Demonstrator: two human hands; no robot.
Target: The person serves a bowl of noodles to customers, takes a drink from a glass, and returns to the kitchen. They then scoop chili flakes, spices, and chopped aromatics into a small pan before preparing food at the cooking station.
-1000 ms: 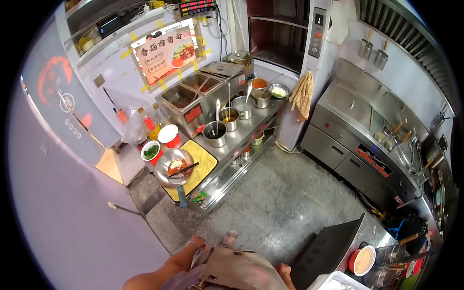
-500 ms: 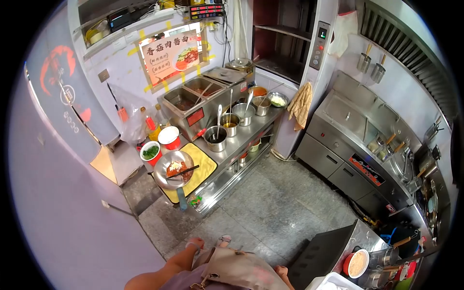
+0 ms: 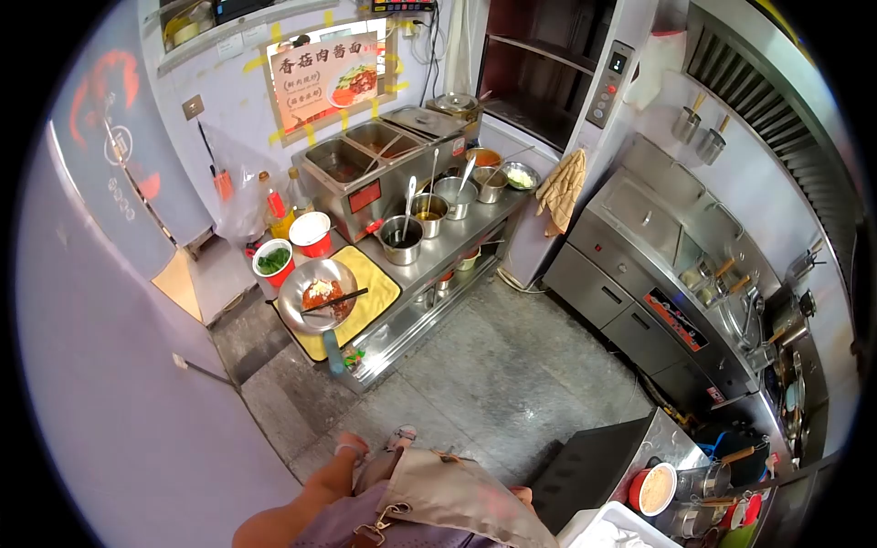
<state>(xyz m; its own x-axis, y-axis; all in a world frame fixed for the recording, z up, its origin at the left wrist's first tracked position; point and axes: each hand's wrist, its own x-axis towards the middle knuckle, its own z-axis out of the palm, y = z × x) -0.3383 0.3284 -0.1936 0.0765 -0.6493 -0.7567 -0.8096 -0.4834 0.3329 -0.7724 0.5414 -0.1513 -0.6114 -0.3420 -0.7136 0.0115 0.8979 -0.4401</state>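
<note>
My left hand [image 3: 352, 445] hangs low beside the apron [image 3: 457, 493], with a band at the wrist. Its fingers look curled in, and nothing shows in them. Only a sliver of my right hand [image 3: 523, 496] appears past the apron's right edge; its fingers are hidden. Ahead, out of reach of both hands, a steel frying pan [image 3: 290, 309] rests on a yellow cloth [image 3: 382, 290]. It holds red sauce with pale bits, and black chopsticks [image 3: 336, 300] lie across it. Its grey handle [image 3: 332, 353] points toward me over the counter edge.
Beside the pan stand a red bowl of greens [image 3: 278, 276] and a white-topped red bowl [image 3: 313, 239]. Several steel pots, including a dark-filled one [image 3: 402, 250], line the counter. Cooking equipment [image 3: 594, 301] stands right. Nearer lie a white bin [image 3: 575, 530] and a red bowl [image 3: 639, 493].
My view has shifted slightly, so the counter and pan sit a little further left and up. My left hand has moved a little left and up in view; my right hand is more hidden.
</note>
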